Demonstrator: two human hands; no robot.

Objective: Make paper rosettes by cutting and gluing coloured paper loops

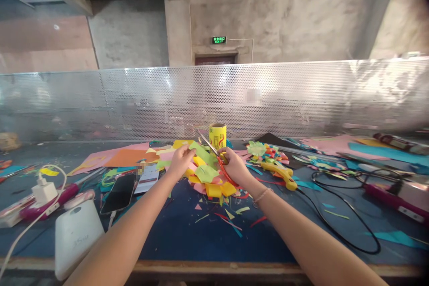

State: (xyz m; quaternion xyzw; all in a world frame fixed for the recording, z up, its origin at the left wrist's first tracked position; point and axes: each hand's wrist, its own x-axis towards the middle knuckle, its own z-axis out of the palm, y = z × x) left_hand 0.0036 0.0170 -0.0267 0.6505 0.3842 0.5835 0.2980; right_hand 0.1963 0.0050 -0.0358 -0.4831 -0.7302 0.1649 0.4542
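Between thumb and fingers, my left hand (182,161) pinches a piece of green paper (203,153). My right hand (233,167) is wrapped around red-handled scissors (214,149), whose blades point up and to the left, beside the green paper; I cannot tell whether they touch it. Below both hands lies a heap of yellow, green and pink paper pieces (208,178). Just behind the scissors stands a yellow cylindrical roll (217,136). A yellow glue gun (279,173) rests to the right of my right hand.
On the left are a black phone (119,193), a white power bank (79,237) and a power strip (50,203) with a charger. A black cable (338,232) loops across the right side. Coloured sheets (129,157) and scraps cover the back, before a perforated metal screen (284,103).
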